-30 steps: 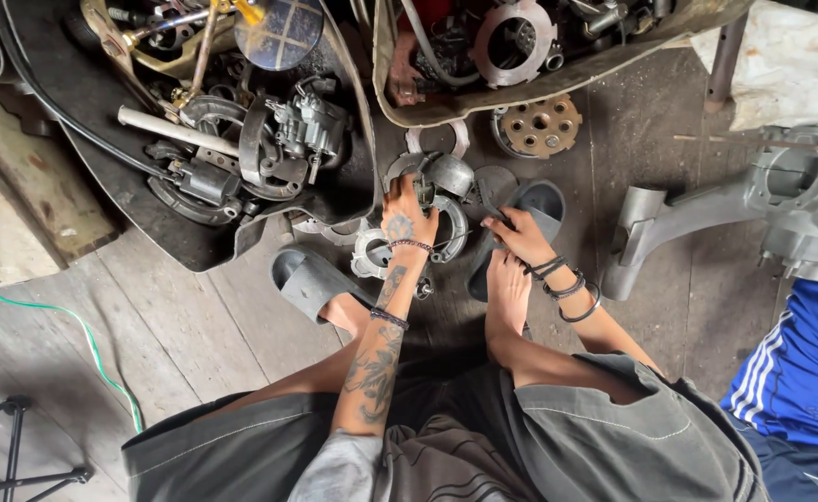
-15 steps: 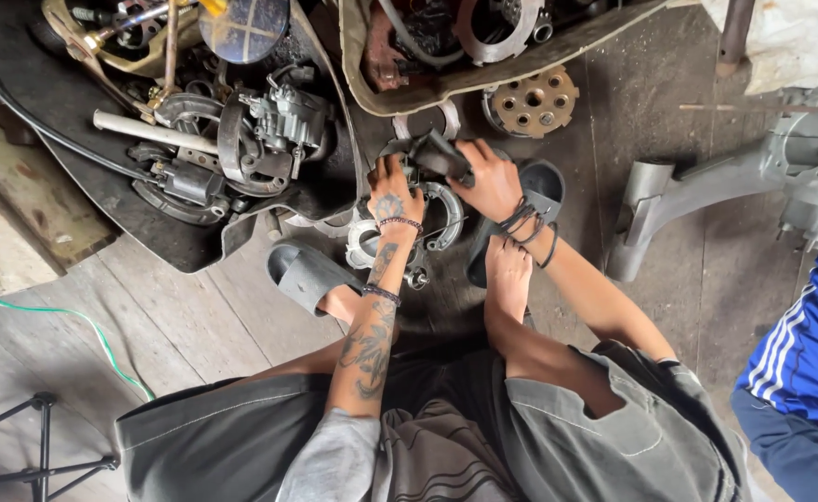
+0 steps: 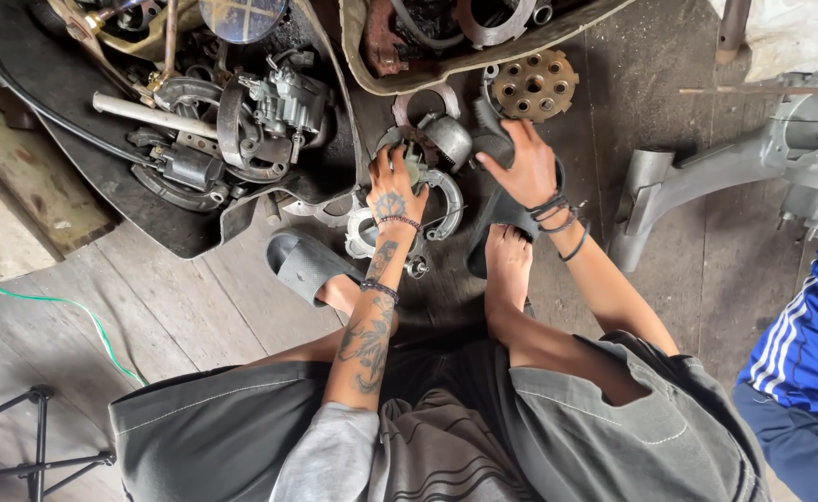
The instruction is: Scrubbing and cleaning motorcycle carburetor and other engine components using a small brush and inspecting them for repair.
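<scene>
Your fingers (image 3: 392, 165) on the left hand (image 3: 392, 195) are spread and curled down over a greasy metal engine part (image 3: 425, 172), gripping its near edge, while the right hand (image 3: 523, 172) lies just to the right of it with its fingers bent loosely over the dark rubbery piece (image 3: 494, 147) next to the part; whether they pinch it or only rest on it you cannot tell from here. The part sits on the floor directly under your left fingertips, between your two feet and the trays beyond. It looks like cast metal, so judge it heavy for its size, stiff, and slick with oil; the rounded cap (image 3: 448, 138) offers little purchase, so the flat rim and the curved brake-shoe-like arc (image 3: 446, 200) beside your knuckles seem the surer places to hold. Left of your fingers lies a black tray (image 3: 74, 177) crowded with a carburettor (image 3: 283, 98), a pale tube (image 3: 149, 113) and cables; beyond them a second tray (image 3: 446, 67) holds rusty rings, and a drilled round clutch hub (image 3: 534, 85) sits just past your right fingertips. Farther right a grey cast arm (image 3: 706, 181) rests on the floor, and a person in blue (image 3: 799, 344) crouches at the edge. The floor (image 3: 186, 297) is worn wooden planks, stained dark, with a green cord (image 3: 65, 311) trailing at the left.
</scene>
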